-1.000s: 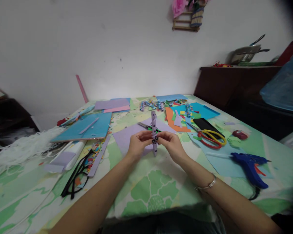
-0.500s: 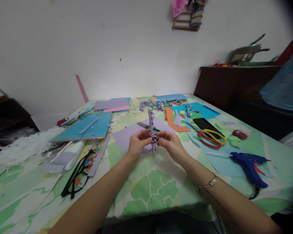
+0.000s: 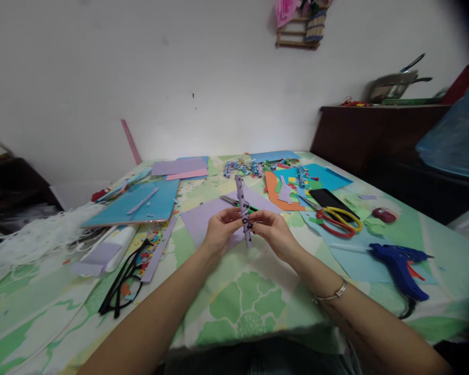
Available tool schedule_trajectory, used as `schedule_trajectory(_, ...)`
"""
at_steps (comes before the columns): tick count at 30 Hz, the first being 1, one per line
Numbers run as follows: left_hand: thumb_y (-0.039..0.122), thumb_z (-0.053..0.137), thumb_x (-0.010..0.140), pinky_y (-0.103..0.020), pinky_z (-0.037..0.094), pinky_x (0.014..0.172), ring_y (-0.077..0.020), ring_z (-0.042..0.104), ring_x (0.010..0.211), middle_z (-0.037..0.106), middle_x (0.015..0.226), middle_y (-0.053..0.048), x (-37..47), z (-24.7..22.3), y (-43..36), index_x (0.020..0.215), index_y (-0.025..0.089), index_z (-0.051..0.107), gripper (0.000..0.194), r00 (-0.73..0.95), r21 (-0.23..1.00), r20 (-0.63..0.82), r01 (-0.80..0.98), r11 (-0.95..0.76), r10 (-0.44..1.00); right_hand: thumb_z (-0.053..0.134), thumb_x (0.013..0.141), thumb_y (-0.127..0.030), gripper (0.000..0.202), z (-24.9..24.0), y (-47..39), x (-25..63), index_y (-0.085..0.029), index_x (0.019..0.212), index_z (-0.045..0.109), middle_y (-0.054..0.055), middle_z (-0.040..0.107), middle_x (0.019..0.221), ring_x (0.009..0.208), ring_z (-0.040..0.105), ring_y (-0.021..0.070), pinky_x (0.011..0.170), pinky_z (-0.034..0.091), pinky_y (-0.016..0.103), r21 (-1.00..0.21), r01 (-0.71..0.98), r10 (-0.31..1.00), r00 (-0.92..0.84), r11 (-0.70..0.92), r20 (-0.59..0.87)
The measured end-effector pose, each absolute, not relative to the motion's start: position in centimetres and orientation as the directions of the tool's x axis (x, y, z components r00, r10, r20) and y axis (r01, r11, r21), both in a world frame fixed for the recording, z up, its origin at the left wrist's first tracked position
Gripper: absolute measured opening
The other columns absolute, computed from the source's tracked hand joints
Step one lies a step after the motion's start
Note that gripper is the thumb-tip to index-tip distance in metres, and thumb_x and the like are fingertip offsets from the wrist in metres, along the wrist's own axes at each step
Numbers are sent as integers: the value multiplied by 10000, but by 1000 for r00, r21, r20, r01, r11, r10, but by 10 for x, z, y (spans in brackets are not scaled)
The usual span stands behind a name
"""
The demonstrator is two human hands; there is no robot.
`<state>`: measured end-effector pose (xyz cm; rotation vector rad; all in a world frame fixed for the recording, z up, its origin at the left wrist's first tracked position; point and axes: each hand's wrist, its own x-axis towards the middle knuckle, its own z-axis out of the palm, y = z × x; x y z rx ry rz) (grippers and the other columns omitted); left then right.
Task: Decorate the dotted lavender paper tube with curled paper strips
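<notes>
Both hands meet over the middle of the big table with the green and white flowery cloth [image 3: 254, 302]. Left hand [image 3: 219, 232] and right hand [image 3: 275, 233] each pinch the thin purple paper strip with dark dots [image 3: 242, 205] between thumb and fingers. The strip stands almost straight up, tipped a little to the left at the top, and its low end pokes out under the fingers. It is up in the air, above the flat light purple paper sheet [image 3: 203, 216] that lies on the cloth.

On the left lies a large blue paper sheet [image 3: 135, 205]. Near it, closer to the table edge, is a pair of black glasses [image 3: 123, 284]. On the right side sits a dark blue glue gun [image 3: 400, 263], well apart from the hands. Between it and the hands lie scissors with yellow and red handles [image 3: 340, 221]. Just behind them is a black phone [image 3: 326, 198]. A silver bracelet [image 3: 332, 296] goes round the right wrist.
</notes>
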<state>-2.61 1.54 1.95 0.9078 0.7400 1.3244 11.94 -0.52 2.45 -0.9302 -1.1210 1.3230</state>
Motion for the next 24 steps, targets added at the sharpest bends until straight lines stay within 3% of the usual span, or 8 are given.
schedule_trajectory(7, 151, 845, 454, -289, 488, 757, -133, 640, 713, 692, 748, -28, -26, 21, 15, 848, 115, 665, 435, 114, 880, 43, -475, 16, 992, 694, 565, -169, 218, 23, -5, 118, -178, 778, 648, 7, 647, 732, 662, 572, 141, 621, 437, 284, -967, -224, 991, -36, 118, 130)
schedule_trajectory(11, 145, 850, 447, -268, 493, 724, -117, 630, 684, 678, 713, -14, -27, 20, 15, 855, 116, 664, 449, 117, 877, 32, -479, 29, 993, 735, 567, -223, 202, 24, -5, 118, -177, 752, 666, 11, 656, 703, 659, 573, 143, 661, 448, 304, -967, -219, 989, -50, 128, 142)
schedule_trajectory(24, 170, 872, 406, -291, 508, 725, -142, 652, 662, 702, 718, -46, -28, 17, 17, 822, 99, 662, 472, 88, 898, -2, -438, 40, 996, 733, 558, -211, 210, 23, -5, 119, -173, 763, 711, 20, 672, 718, 650, 550, 132, 632, 413, 280, -973, -214, 993, -65, 81, 97)
